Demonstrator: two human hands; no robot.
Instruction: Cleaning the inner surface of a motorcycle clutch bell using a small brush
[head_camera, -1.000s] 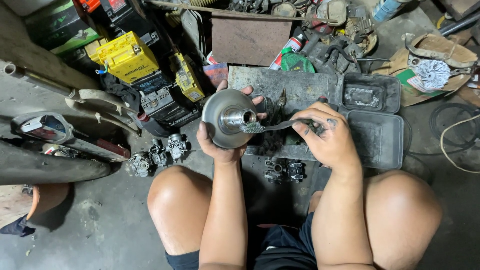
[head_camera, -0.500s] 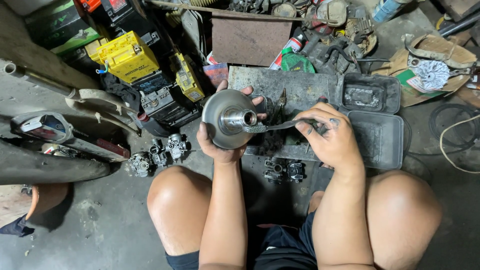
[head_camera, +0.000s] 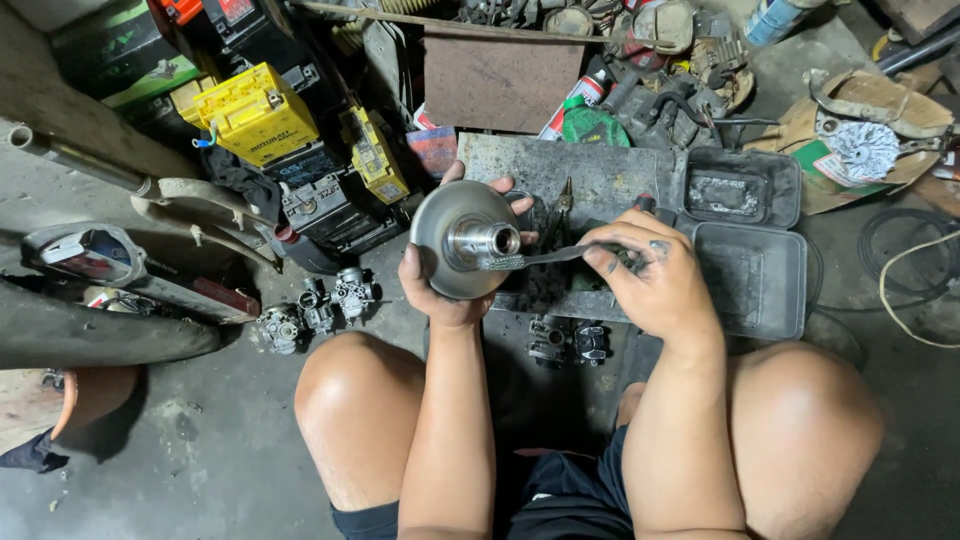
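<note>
- Above the knees, head view: the left hand (head_camera: 445, 285) cupped a round metal pulley (head_camera: 465, 240) from behind; its palm was hidden by the disc, fingertips showing at the rim.
- The right hand (head_camera: 655, 280) was closed around a dark brush (head_camera: 545, 257), bristles touching the pulley's central hub; the handle end was covered by the fingers.
- Both forearms extended forward over a grimy metal tray (head_camera: 590, 180).

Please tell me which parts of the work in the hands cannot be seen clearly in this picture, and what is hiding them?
- Head view: the back of the round metal part is covered by the left hand.
- The handle of the brush is hidden inside the right hand.
- The inside of the part's central tube is too dark and small.
- The tray surface is partly hidden behind both hands.
</note>
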